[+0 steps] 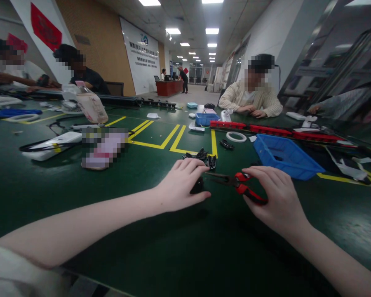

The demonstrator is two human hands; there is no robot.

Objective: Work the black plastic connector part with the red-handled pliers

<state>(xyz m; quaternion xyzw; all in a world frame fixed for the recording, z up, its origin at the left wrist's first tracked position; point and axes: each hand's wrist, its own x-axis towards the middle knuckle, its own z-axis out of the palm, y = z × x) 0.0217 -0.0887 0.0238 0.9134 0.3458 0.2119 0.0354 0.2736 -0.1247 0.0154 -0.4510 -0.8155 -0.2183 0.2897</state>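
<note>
In the head view my right hand [276, 198] grips needle-nose pliers [241, 181] with red and black handles. The handles are spread and the jaws point left. My left hand [181, 183] curls over a small black part [198, 185], with its thumb on the near side and its fingers on the far side. The hand hides most of that part, so its kind cannot be made out. The plier tips are close to the left fingertips. Just beyond the left hand lies a pile of black plastic pieces [208, 159].
A blue bin [284, 159] stands right of the pliers, with a white ring [235, 137] and red strips [266, 130] behind it. A phone [106, 150], a white case [54, 145] and a bottle [91, 107] are at left. Other people sit around the green table [160, 255].
</note>
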